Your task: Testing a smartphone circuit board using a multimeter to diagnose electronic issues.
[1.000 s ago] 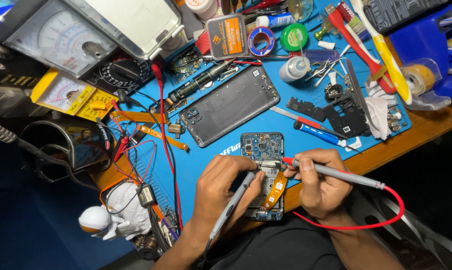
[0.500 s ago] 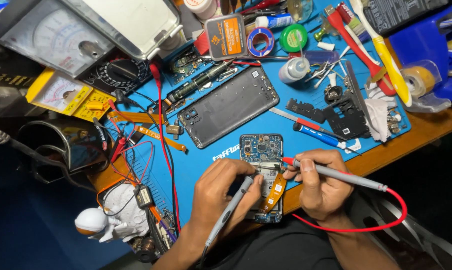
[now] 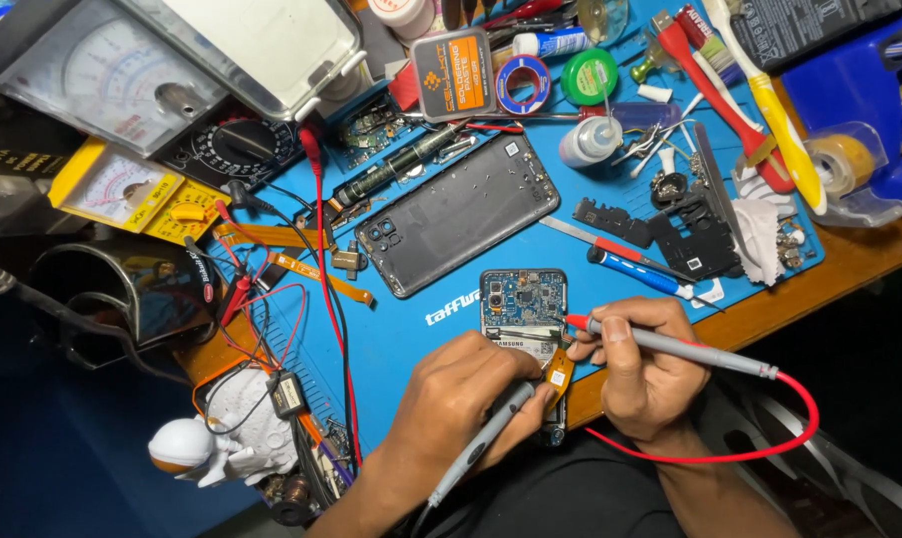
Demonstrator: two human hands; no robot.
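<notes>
**Two probes on an opened phone**

Nearest the camera, the left hand (image 3: 461,389) was closed around a grey test probe (image 3: 481,443), its shaft running from the near left up toward the far right, the tip hidden under the fingers at the middle of the opened smartphone (image 3: 524,319). The right hand (image 3: 640,374) pinched a second grey probe with a red tip (image 3: 670,344) and a red lead (image 3: 760,443); that probe lay almost level, pointing left, its tip at the phone's right edge just below the blue circuit board (image 3: 526,296).

The phone lay on the blue work mat (image 3: 411,339) at the near edge of the table (image 3: 850,269), its long axis running near to far, the board at the far end. It sat between the two hands, both touching it; the left hand covered its near half, the right stood just beside it.

Farther off, the phone's dark back cover (image 3: 456,214) lay tilted on the mat. To its right were a blue-handled screwdriver (image 3: 635,269) and a black plastic frame (image 3: 690,234). To the far left stood a yellow analogue multimeter (image 3: 137,194) and a larger grey meter (image 3: 92,75).
</notes>
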